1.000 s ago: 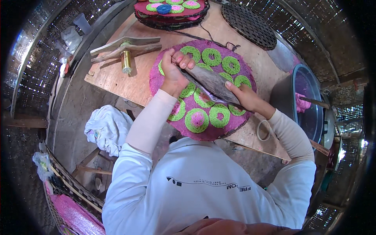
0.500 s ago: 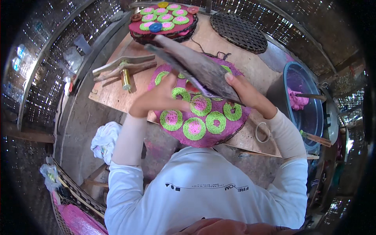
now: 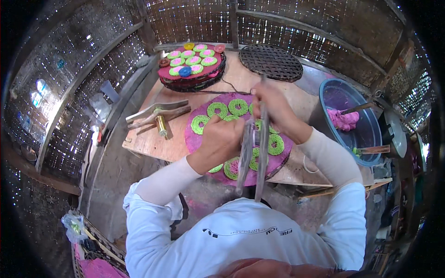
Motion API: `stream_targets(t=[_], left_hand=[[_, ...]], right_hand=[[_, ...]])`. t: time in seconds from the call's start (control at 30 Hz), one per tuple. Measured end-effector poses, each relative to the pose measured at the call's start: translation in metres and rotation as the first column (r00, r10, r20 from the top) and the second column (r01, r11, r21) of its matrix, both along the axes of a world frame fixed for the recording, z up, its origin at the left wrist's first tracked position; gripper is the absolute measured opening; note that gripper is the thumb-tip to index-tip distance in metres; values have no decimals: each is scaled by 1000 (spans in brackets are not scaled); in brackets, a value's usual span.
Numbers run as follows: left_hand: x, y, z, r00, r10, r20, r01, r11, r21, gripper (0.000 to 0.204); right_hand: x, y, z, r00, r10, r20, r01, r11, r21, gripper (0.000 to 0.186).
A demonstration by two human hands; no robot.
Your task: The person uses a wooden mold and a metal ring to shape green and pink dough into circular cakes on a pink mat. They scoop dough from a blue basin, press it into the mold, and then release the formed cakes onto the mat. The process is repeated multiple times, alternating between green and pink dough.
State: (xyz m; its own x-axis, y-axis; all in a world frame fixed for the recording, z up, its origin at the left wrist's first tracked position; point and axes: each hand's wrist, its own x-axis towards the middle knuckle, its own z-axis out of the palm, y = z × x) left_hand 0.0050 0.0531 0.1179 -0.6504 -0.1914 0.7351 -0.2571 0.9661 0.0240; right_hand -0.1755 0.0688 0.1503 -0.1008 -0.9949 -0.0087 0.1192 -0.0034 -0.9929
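My left hand point(image 3: 222, 138) is closed around a thin flat board point(image 3: 245, 160) with a pale, plastic-looking edge. A second dark flat board point(image 3: 263, 160) stands beside it, edge-on, with my right hand point(image 3: 274, 104) gripping its upper part. A narrow gap separates the boards. Both hang over a round tray covered with a purple-pink sheet point(image 3: 193, 143). On the sheet lie several lacy green rings point(image 3: 238, 107) made of thin strands. Pink strands fill the middle of one ring point(image 3: 232, 168) near the front. The boards and hands hide part of the tray's middle.
A wooden two-handled press with a brass cylinder point(image 3: 161, 126) lies on the table's left. Behind are a stack of trays point(image 3: 167, 76) bearing green-and-pink rounds and a woven round tray point(image 3: 273, 62). A blue tub point(image 3: 327, 85) holding pink dough point(image 3: 343, 120) stands right.
The boards have swung from a slanted, face-up position in my right hand to edge-on and upright. My left hand has moved right from the rings and closed on one board.
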Motion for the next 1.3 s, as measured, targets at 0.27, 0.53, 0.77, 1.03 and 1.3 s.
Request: stream_targets(t=[0.27,0.53,0.77,1.03,1.3], left_hand=[[9,31,31,861,-404,307,204,830,519,26],[-22,25,18,778,-628,-28,257,276,926,35],[-158,52,41,593,-517,-617,795,258,549,24],[-214,-12,39,248,168,-954,879,-454,149,31],[-250,5,30,438,-46,-898,836,388,388,34]], right_hand=[[31,112,49,669,-152,-727,-275,858,-433,19],[-61,162,80,947,-294,-133,41,519,-854,22],[-175,98,91,666,-299,684,745,313,-589,16],[-318,78,23,381,-248,-891,58,968,-244,37],[-407,112,-67,-371,372,-851,463,868,177,25]])
